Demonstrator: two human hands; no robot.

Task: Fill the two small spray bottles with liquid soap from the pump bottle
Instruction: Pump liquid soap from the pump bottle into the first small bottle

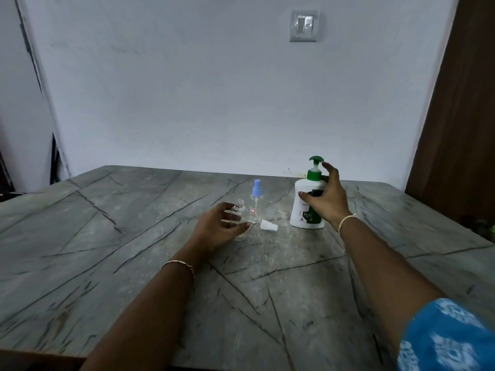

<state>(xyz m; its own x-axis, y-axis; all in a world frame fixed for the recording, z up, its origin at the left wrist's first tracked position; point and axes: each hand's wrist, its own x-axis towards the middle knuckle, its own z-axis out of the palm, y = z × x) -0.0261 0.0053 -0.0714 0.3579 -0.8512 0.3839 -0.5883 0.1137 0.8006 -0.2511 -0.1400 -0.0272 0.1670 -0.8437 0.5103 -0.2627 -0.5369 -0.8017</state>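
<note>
Head view: the right hand (325,200) had its fingers curved round the shoulder of the pump bottle (301,212) on the bench (134,236). Left of the pump bottle, the left hand (217,228) cupped the uncapped spray bottle (239,210). The white spray cap (268,225) lay between them, with the blue-capped spray bottle (256,195) just behind. The little bottle looked light, slick and tippy, so it was best held mid-body.

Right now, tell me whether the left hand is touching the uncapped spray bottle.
Touching. Head view: the left hand wraps thumb and fingers round the uncapped spray bottle.
</note>
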